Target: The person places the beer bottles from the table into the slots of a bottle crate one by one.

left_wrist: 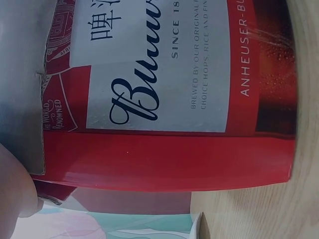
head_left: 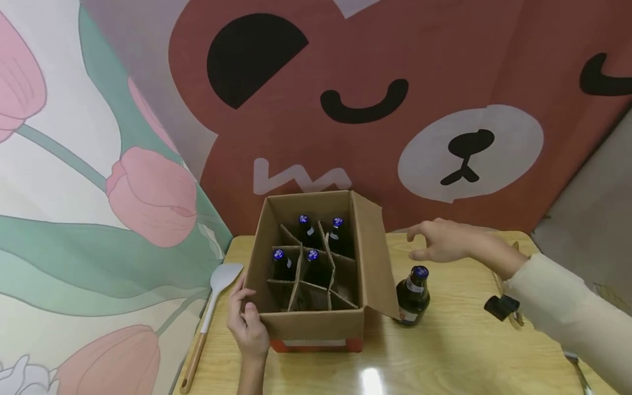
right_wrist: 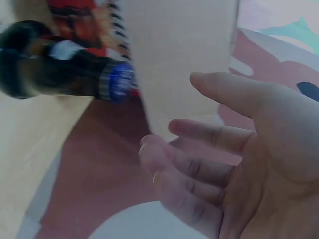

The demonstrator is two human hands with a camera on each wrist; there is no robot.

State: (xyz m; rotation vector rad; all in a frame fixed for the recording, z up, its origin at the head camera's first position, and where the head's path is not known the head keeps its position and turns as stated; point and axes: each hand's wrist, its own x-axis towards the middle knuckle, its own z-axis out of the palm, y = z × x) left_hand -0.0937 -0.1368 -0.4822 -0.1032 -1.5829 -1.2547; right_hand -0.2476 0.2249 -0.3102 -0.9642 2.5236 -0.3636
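Note:
An open cardboard beer box [head_left: 316, 325] stands on the table with its right flap [head_left: 376, 258] folded outward. Inside, cardboard dividers [head_left: 314, 286] make compartments, and several dark bottles [head_left: 307, 230] with blue caps stand in some of them. My left hand [head_left: 249, 328] grips the box's rim at the front left corner; the left wrist view shows the red printed side [left_wrist: 164, 159] close up. To the right of the flap one beer bottle [head_left: 413, 299] stands upright on the table. Above and behind its cap hovers my right hand [head_left: 441, 241], fingers loosely bent and holding nothing.
A white spatula [head_left: 209, 307] with a wooden handle lies along the table's left edge. At the right are a black clip-like object [head_left: 501, 307] and a metal utensil [head_left: 577, 370], partly behind the sleeve. A printed bear backdrop [head_left: 365, 159] rises behind the table.

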